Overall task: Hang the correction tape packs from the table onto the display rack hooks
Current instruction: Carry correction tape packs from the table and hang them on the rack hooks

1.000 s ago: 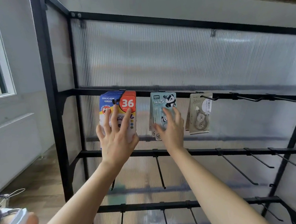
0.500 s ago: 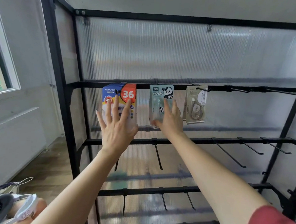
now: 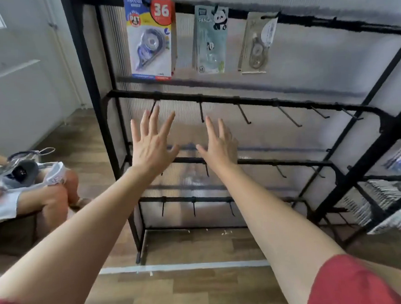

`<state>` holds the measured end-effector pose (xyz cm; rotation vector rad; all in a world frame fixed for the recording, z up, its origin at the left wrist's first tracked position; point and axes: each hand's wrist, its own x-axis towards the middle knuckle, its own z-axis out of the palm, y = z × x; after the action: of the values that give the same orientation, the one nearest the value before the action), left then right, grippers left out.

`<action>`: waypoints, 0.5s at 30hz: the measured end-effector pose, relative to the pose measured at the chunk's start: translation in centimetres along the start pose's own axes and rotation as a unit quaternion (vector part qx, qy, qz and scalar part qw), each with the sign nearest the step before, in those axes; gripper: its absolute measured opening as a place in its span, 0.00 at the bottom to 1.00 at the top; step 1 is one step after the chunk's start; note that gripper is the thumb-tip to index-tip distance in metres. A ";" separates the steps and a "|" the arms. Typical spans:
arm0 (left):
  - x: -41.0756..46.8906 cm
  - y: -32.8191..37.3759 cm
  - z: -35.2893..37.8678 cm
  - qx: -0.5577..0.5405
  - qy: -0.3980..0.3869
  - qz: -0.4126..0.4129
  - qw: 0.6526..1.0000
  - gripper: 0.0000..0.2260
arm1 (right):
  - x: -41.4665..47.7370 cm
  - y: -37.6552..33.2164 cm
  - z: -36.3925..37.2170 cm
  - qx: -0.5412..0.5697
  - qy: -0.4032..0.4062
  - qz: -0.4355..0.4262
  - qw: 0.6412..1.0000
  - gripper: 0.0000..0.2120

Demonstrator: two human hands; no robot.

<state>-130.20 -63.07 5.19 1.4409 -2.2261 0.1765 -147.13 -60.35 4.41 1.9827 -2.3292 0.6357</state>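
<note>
Three correction tape packs are hung side by side from the top rail (image 3: 328, 23) of the display rack (image 3: 89, 64): the "36" pack (image 3: 150, 39) at the left, the panda pack (image 3: 210, 39) in the middle, a third pack (image 3: 256, 43) at the right. Beneath them a second rail (image 3: 250, 99) with a row of hooks (image 3: 288, 117) is set. The left hand (image 3: 152, 145) and right hand (image 3: 219, 143) are held side by side before the rack, below the packs and apart from them. A seated person (image 3: 43, 186) is placed left of the rack, a second rack (image 3: 392, 200) to its right.
</note>
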 end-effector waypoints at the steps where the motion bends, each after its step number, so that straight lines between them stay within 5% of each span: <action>1: -1.5 0.3 0.3 -0.003 -0.011 -0.005 1.000 0.35 | -1.7 0.3 0.6 0.002 -0.016 -0.002 1.000 0.36; 15: -27.6 6.2 -0.8 0.076 -0.186 -0.049 0.978 0.34 | -27.5 2.1 3.3 -0.019 -0.177 -0.054 0.983 0.34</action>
<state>-126.34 -37.29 -5.80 1.7854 -2.4692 0.0458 -142.96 -35.22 -6.67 2.3500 -2.3649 0.2455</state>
